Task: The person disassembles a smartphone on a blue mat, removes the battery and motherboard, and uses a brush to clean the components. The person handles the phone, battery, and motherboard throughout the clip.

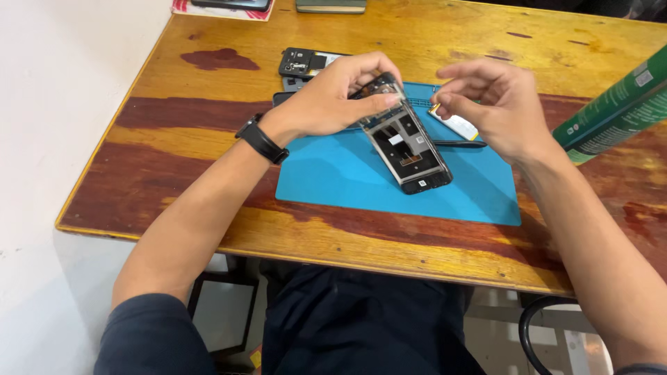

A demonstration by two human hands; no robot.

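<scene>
One opened phone [406,149], back cover off, black frame with the inner compartments showing, lies tilted on one blue work mat [347,173]: bottom end resting on the mat, top end lifted. Left hand [333,97] grips the phone's top end, fingers curled over the upper edge, thumb on the side. One black wristband [262,141] on the left wrist. Right hand [486,101] hovers just right of the phone's top, thumb and forefinger pinched narrow on something small; cannot tell what it is. It does not touch the phone.

Under the right hand, on the mat: one flat white part with a yellow end [455,123], and one thin black tool [458,144], lying just beside the phone's right side.

The mat sits on one wooden counter [208,97], worn orange-brown with dark red patches. Behind the left hand, on the counter: one dark phone part with a camera cutout [306,62], and more dark pieces partly hidden by the hand, count unclear. Far edge: one flat dark item on a red-bordered sheet [229,5], one greenish flat item [331,6]. Right edge: one green cylinder [618,111], tilted, partly out of frame. Dark sleeves and dark trousers at the bottom.
</scene>
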